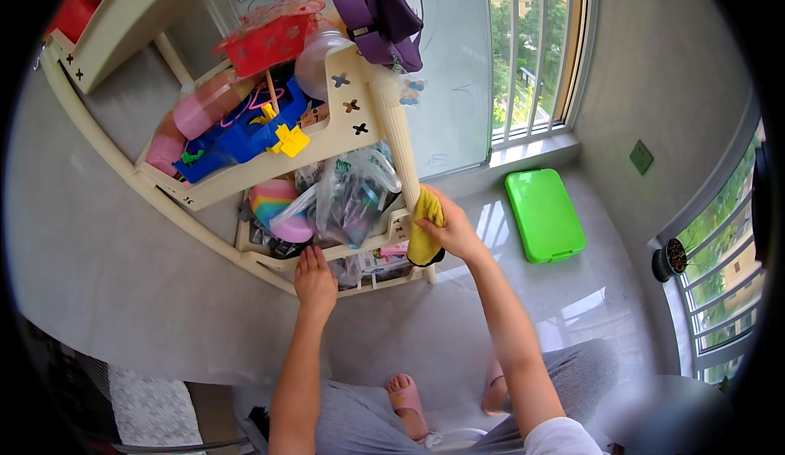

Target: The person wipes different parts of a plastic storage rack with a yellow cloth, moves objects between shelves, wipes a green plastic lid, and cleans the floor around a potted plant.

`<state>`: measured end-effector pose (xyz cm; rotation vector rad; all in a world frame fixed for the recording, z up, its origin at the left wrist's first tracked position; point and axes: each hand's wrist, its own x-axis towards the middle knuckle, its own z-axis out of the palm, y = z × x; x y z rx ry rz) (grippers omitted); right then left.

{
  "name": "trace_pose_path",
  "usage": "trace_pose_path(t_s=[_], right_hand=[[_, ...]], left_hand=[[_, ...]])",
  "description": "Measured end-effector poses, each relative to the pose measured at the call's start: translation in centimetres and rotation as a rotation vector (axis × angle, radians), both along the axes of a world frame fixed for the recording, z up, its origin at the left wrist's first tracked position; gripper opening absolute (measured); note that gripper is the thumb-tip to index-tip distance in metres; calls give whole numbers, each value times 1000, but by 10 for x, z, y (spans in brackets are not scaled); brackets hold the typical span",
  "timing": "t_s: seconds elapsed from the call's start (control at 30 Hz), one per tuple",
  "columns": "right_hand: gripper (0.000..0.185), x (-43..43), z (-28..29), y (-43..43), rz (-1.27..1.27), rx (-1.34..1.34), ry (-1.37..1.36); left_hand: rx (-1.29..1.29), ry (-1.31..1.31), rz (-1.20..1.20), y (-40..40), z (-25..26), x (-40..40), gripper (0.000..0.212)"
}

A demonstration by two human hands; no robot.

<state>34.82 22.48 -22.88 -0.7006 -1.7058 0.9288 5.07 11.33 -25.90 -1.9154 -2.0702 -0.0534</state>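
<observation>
My right hand [452, 227] grips a yellow cloth [424, 234] against the cream plastic post [398, 142] at the right of a toy storage rack. My left hand [316, 280] rests its fingertips on the front edge of a lower rack bin [352, 248], and it holds nothing. That bin contains a rainbow-patterned pink item [282, 210] and a clear plastic bag [352, 191] of things. The tray above [264, 173] holds a blue plastic toy [245, 139], yellow toy pieces [289, 141] and a pink container [199, 111].
A purple character bag [386, 19] hangs at the rack's upper right. A bright green plastic case [546, 216] lies on the grey floor by the wall. A potted plant [671, 257] stands near the right window. Slippered feet [408, 403] are below the rack.
</observation>
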Motion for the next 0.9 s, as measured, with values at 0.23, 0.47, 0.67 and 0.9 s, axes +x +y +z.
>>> trace_pose_path(t_s=[0.23, 0.47, 0.67, 0.9], right_hand=[[60, -25, 6, -7, -301, -2, 58], [55, 9, 12, 3, -84, 88, -130], [48, -9, -6, -10, -229, -76, 75], [51, -18, -33, -12, -130, -175, 99]], left_hand=[[9, 99, 31, 7, -17, -15, 69], [-7, 36, 37, 3, -10, -5, 68], [-6, 26, 32, 4, -8, -7, 69], [-29, 5, 76, -1, -4, -9, 69]])
